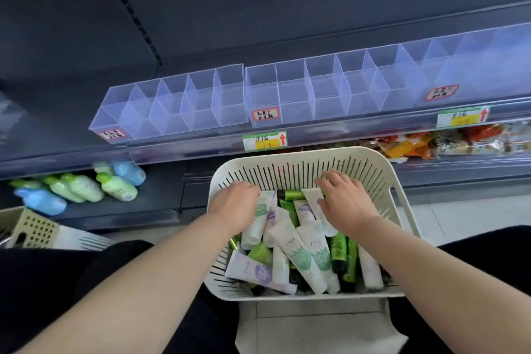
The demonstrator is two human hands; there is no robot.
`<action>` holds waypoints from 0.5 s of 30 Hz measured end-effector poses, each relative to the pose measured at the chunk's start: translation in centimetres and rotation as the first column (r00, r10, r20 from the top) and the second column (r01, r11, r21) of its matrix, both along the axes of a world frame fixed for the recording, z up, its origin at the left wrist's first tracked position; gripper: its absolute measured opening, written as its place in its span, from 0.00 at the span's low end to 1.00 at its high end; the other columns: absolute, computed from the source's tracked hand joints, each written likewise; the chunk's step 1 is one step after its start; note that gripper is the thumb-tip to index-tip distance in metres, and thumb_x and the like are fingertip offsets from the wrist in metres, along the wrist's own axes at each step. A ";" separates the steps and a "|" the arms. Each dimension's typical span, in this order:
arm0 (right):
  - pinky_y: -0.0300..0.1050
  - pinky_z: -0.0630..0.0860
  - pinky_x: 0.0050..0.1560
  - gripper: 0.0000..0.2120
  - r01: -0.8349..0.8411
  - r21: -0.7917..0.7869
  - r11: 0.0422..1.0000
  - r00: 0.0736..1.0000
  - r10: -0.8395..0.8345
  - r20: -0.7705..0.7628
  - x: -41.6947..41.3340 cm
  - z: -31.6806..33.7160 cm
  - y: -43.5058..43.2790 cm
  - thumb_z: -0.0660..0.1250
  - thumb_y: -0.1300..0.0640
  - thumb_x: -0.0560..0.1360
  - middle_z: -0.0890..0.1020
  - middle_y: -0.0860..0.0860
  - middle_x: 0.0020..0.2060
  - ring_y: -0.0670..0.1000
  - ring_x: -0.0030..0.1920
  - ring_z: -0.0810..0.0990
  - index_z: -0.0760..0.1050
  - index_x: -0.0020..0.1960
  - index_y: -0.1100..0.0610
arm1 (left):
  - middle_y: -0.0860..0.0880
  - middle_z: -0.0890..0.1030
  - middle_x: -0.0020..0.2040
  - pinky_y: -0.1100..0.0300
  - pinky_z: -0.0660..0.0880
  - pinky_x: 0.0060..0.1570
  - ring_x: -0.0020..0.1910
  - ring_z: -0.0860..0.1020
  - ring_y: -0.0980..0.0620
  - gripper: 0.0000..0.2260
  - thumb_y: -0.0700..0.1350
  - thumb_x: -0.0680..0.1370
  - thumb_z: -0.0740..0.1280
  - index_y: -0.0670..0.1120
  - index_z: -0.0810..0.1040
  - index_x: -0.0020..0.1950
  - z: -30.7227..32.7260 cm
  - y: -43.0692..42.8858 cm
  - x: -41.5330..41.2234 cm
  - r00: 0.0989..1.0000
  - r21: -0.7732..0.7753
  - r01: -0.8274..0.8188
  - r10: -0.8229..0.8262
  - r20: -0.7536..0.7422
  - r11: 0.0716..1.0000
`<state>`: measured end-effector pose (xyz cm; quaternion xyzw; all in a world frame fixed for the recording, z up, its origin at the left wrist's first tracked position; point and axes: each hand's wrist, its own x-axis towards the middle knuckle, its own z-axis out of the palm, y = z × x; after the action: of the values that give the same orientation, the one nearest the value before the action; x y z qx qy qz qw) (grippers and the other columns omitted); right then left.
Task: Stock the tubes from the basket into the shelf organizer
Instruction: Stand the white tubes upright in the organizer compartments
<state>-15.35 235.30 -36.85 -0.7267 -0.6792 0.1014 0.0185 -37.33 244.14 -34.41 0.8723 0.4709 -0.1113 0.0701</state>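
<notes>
A cream slotted basket [301, 161] sits in front of me, holding several tubes [304, 259] in white-green, white-purple and dark green. My left hand [235, 207] reaches into the basket's far left part, its fingers curled around a white-green tube [260, 215]. My right hand [343, 198] lies over the far right tubes with fingers spread, touching a white tube [311, 195]. Above, on the dark shelf, stand clear shelf organizers [287, 89] with empty compartments.
Green and blue bottles [83, 187] lie on the lower shelf at left. A beige perforated crate [31, 230] stands at lower left. Snack packets [431, 144] fill the lower shelf at right. Price labels [264, 141] run along the shelf edge.
</notes>
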 end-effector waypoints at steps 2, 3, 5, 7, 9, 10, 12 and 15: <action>0.52 0.57 0.72 0.24 -0.005 -0.023 1.000 1.000 0.005 -0.002 -0.3 -0.1 0.1 0.56 0.48 0.79 0.60 0.51 0.74 0.52 0.75 0.56 0.59 0.74 0.52 | 0.50 0.76 0.54 0.55 0.74 0.43 0.52 0.74 0.49 0.11 0.39 0.76 0.62 0.49 0.77 0.56 0.5 0.4 0.1 0.997 -0.049 0.025 -0.028 -0.069 0.999; 0.51 0.57 0.72 0.24 -0.006 -0.030 1.000 1.000 0.006 -0.007 -0.3 -0.1 0.2 0.56 0.48 0.79 0.60 0.51 0.74 0.52 0.75 0.56 0.59 0.74 0.52 | 0.50 0.77 0.53 0.55 0.74 0.43 0.49 0.74 0.50 0.11 0.38 0.76 0.62 0.49 0.78 0.54 0.7 0.6 0.2 0.995 -0.068 0.025 -0.032 -0.094 0.997; 0.51 0.57 0.72 0.24 -0.009 -0.041 0.999 1.000 0.008 -0.024 -0.2 -0.1 0.4 0.55 0.48 0.80 0.60 0.50 0.74 0.51 0.75 0.56 0.58 0.74 0.51 | 0.49 0.77 0.50 0.55 0.74 0.41 0.46 0.76 0.49 0.10 0.37 0.74 0.64 0.49 0.78 0.51 0.9 1.3 0.7 0.993 -0.105 0.006 -0.018 -0.115 0.994; 0.51 0.57 0.72 0.24 -0.010 -0.062 0.998 0.999 0.007 -0.044 0.1 -0.6 0.2 0.55 0.48 0.80 0.60 0.49 0.74 0.51 0.75 0.56 0.58 0.74 0.51 | 0.49 0.78 0.49 0.56 0.73 0.38 0.45 0.77 0.48 0.09 0.37 0.74 0.64 0.49 0.78 0.50 0.8 2.0 1.2 0.992 -0.142 -0.025 0.007 -0.125 0.990; 0.51 0.56 0.72 0.24 -0.008 -0.088 0.996 0.998 0.003 -0.056 0.5 -1.2 -0.3 0.55 0.48 0.80 0.59 0.49 0.74 0.51 0.75 0.55 0.58 0.74 0.50 | 0.49 0.79 0.51 0.55 0.75 0.42 0.47 0.78 0.47 0.11 0.38 0.75 0.64 0.49 0.79 0.53 0.0 2.3 1.9 0.994 -0.177 -0.044 0.025 -0.105 0.983; 0.52 0.55 0.72 0.24 -0.008 -0.097 0.995 0.998 0.002 -0.059 0.8 -1.5 -0.5 0.55 0.49 0.80 0.59 0.49 0.74 0.51 0.75 0.55 0.58 0.74 0.50 | 0.49 0.79 0.53 0.55 0.76 0.45 0.49 0.78 0.47 0.12 0.39 0.76 0.64 0.49 0.79 0.57 -0.5 2.2 2.3 0.995 -0.195 -0.042 0.024 -0.094 0.980; 0.53 0.54 0.73 0.24 -0.003 -0.109 0.994 0.998 -0.004 -0.063 1.3 -1.9 -0.9 0.56 0.49 0.80 0.59 0.49 0.75 0.51 0.75 0.54 0.59 0.74 0.51 | 0.48 0.79 0.56 0.54 0.76 0.49 0.53 0.78 0.46 0.13 0.43 0.76 0.65 0.50 0.78 0.60 -1.5 1.6 3.2 0.997 -0.214 -0.018 0.002 -0.074 0.977; 0.54 0.55 0.72 0.23 0.002 -0.111 0.994 0.998 -0.010 -0.068 1.4 -2.4 -1.2 0.56 0.50 0.80 0.59 0.50 0.75 0.51 0.75 0.55 0.59 0.74 0.51 | 0.48 0.79 0.56 0.50 0.77 0.51 0.53 0.77 0.47 0.14 0.40 0.77 0.64 0.50 0.77 0.61 -2.6 0.8 4.3 0.999 -0.175 0.013 -0.018 -0.028 0.985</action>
<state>-13.94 234.09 -39.27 -0.7247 -0.6693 0.1637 0.0014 -33.04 244.91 -37.04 0.8648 0.4535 -0.1654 0.1384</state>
